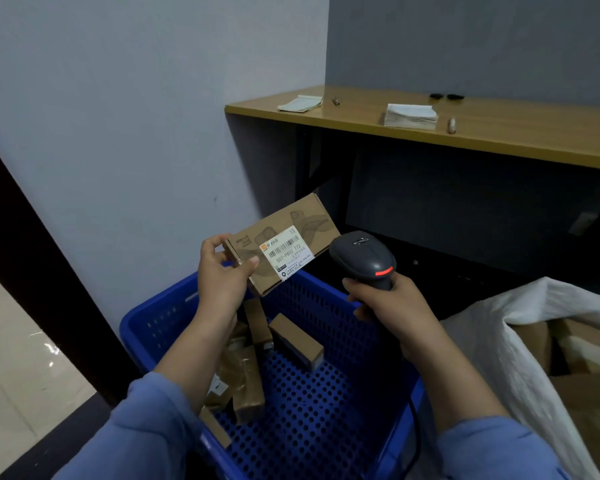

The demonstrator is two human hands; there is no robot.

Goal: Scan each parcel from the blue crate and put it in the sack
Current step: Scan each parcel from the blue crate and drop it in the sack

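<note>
One blue crate (326, 306), one scanner (361, 254), one sack (499, 341), two paper stacks (299, 103) (410, 116) — one parcel (302, 220) held, about five parcels (296, 342) inside.

A long tan wooden shelf (499, 133) at one o'clock bears a thin white paper pad (300, 103) toward twelve and a thicker white paper stack (411, 116).

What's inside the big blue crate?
A few brown parcels lie on the holed floor of the blue crate, mostly on its left side. The left arm covers part of that pile, so an exact count isn't possible.
</note>
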